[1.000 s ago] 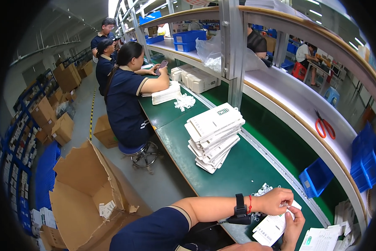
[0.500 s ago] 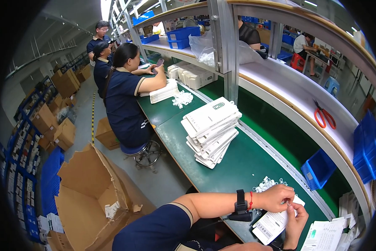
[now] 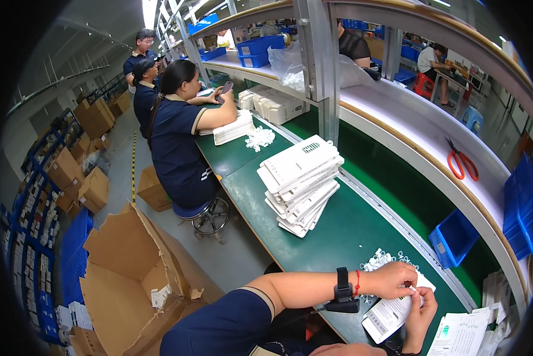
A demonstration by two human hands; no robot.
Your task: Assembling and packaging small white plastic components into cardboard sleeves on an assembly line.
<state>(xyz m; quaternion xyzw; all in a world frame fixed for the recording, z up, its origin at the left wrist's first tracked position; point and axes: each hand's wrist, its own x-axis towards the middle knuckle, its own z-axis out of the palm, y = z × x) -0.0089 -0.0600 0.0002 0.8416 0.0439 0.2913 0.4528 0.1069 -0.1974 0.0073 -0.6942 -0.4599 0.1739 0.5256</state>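
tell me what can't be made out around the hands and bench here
All in the head view:
- Small white piece: exact shape; tiny, between left hand and right hand.
- White package: upper part; hands cover some.
- Cardboard carton: base; lower edge cuts it.

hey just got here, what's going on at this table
Someone's left hand and right hand meet over the far end of a white box, fingertips together at a small white piece; which hand grips it is hard to tell. A pile of white loops lies just beyond, and an uneven stack of boxes stands farther along the green table. Past that, a seated co-worker holds a phone.
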